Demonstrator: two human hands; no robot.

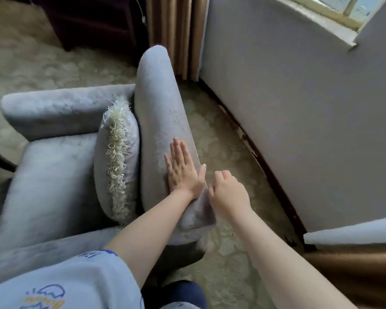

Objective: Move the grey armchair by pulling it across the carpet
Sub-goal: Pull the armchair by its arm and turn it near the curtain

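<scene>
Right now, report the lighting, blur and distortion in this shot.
Head view: soft daylight from the window upper right; the dark furniture upper left sinks into shadow. Head view: wide-angle bending curves the skirting board. Head view: mildly soft overall, the brown fabric lower right smeared; the left hand and right hand on the grey armchair read clearly.

Cushion (116,157) on armchair (161,108) seat; wall (299,108) right of armchair.

My left hand (183,169): I am pressing it flat, fingers straight, on top of the grey armchair (161,108) backrest.
My right hand (228,192): I am curling it over the armchair's rear edge.
Fringed cushion (118,157): leaning inside the armchair, against its backrest.
</scene>
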